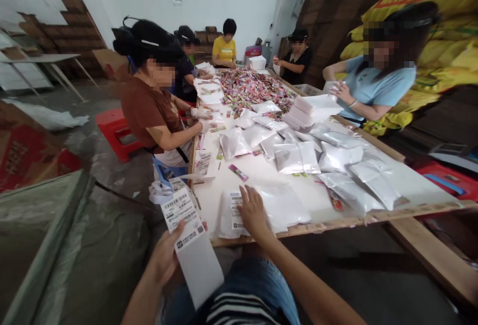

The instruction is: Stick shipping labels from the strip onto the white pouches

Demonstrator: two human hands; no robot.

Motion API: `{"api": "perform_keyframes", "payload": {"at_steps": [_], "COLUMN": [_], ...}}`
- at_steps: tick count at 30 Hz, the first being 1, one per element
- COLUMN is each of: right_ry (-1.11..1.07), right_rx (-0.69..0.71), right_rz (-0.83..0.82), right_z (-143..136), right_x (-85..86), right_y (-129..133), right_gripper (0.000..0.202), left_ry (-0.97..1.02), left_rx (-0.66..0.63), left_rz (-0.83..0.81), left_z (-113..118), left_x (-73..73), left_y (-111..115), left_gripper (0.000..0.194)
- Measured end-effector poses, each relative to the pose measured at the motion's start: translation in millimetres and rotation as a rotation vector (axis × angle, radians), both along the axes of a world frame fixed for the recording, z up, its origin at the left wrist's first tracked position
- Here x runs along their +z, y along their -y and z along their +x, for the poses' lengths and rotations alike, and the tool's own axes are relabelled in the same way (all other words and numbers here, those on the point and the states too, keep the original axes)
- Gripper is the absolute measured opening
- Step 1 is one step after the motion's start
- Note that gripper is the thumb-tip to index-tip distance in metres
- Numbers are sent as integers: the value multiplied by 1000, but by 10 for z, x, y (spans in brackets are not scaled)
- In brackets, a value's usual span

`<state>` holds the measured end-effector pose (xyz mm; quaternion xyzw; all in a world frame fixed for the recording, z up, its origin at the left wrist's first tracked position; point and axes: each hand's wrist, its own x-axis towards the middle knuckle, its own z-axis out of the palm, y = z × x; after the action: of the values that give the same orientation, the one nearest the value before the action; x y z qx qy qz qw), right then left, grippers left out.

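L hand (167,253) grips label strip (182,215) by table's (328,224) near-left corner, prob. for easy reach; R hand (256,214), fingers spread, prob. steadies label (235,210) on bag (223,218) at near edge.

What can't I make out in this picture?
All in the head view:
- Fine print on the label strip: too small.
- Some fingers of the left hand: hidden behind that strip.
- Right side of the flat label: covered by the right hand.
- Wording on the piled packets: too small.
- Rest of the red carton: cut off by the left edge.
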<state>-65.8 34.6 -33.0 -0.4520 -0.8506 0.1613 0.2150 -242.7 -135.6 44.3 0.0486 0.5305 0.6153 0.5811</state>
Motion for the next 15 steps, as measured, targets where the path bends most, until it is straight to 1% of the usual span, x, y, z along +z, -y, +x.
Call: {"api": "perform_keyframes", "payload": {"at_steps": [1, 2, 3, 5, 6, 7, 9, 11, 12, 13, 14, 15], "right_ry": [77, 136, 167, 171, 146, 94, -112, -368, -460, -508, -520, -512], "right_rx": [40, 73, 88, 67, 48, 32, 44, 146, 219, 285, 322, 327], "right_rz": [39, 54, 39, -20, -58, -102, -232, -372, -399, -386, -335, -258], "right_z": [-14, -22, -31, -47, -51, -46, -1, 89, 141, 191, 237, 275], "right_x": [-115, -191, -229, -198, -134, -44, 193, 447, 557, 647, 714, 756], "right_y": [44, 73, 85, 77, 73, 81, 167, 345, 451, 554, 644, 716], "right_gripper": [47, 52, 59, 78, 83, 82, 66, 51, 45, 38, 30, 22], "left_ry": [7, 13, 15, -25, -69, -125, -255, -388, -434, -441, -394, -287], "left_rx": [1, 2, -8, -43, -63, -80, -96, -94, -92, -105, -129, -159], "left_rz": [-10, -15, -18, -13, 10, 45, 124, 166, 163, 155, 146, 139], "left_z": [35, 69, 103, 176, 215, 255, 335, 410, 442, 471, 493, 511], "left_x": [4, 2, -4, -25, -38, -54, -100, -161, -190, -215, -230, -234], "left_y": [8, 6, -7, -55, -85, -114, -161, -183, -185, -182, -179, -179], "left_gripper": [41, 41, 42, 45, 47, 51, 54, 52, 50, 49, 49, 50]}}
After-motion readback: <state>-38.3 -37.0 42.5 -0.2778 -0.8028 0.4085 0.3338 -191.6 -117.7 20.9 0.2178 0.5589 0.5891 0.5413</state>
